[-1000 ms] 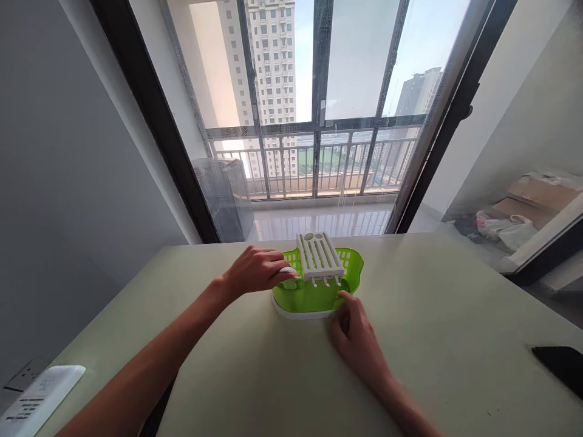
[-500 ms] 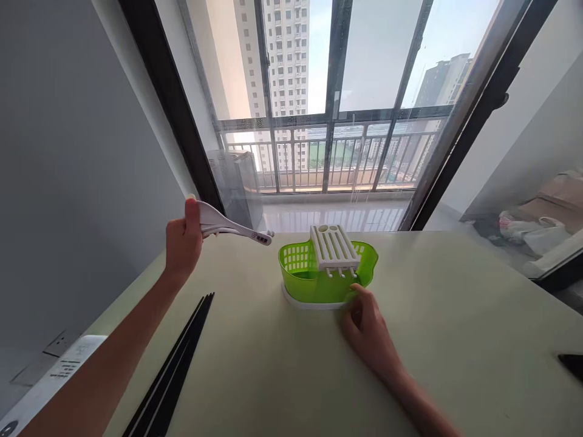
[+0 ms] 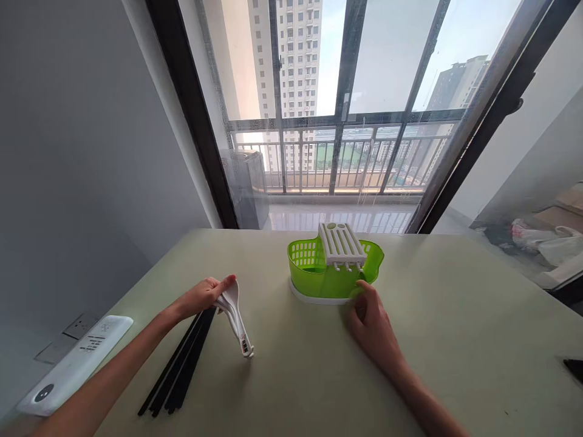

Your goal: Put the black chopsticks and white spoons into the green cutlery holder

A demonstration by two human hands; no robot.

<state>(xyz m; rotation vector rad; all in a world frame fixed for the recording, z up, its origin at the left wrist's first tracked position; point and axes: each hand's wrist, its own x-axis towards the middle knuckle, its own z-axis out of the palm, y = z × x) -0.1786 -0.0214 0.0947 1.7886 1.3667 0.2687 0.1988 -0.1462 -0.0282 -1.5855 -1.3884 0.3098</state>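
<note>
My left hand (image 3: 207, 295) is closed around the bowl ends of white soup spoons (image 3: 237, 325), stacked together, their handles pointing down toward the table. Just under that hand lies a bundle of black chopsticks (image 3: 184, 367); its far end is partly hidden by the hand. A green utensil basket (image 3: 310, 282) with a white slotted rack (image 3: 342, 246) across its top and a white base stands in the middle of the table. Curled at its front right corner, my right hand (image 3: 376, 325) touches it with index finger and thumb; the thumb is blurred.
A long white case (image 3: 77, 364) with dark printing and a round dark spot lies at the table's left edge, by the wall. A dark object (image 3: 574, 369) shows at the right edge. Beyond the pale table (image 3: 437, 291) is a glass door onto a balcony.
My left hand has come down and to the right with the spoons, whose handles have swung from sideways to downward. My right hand stays at the basket. The view has shifted slightly.
</note>
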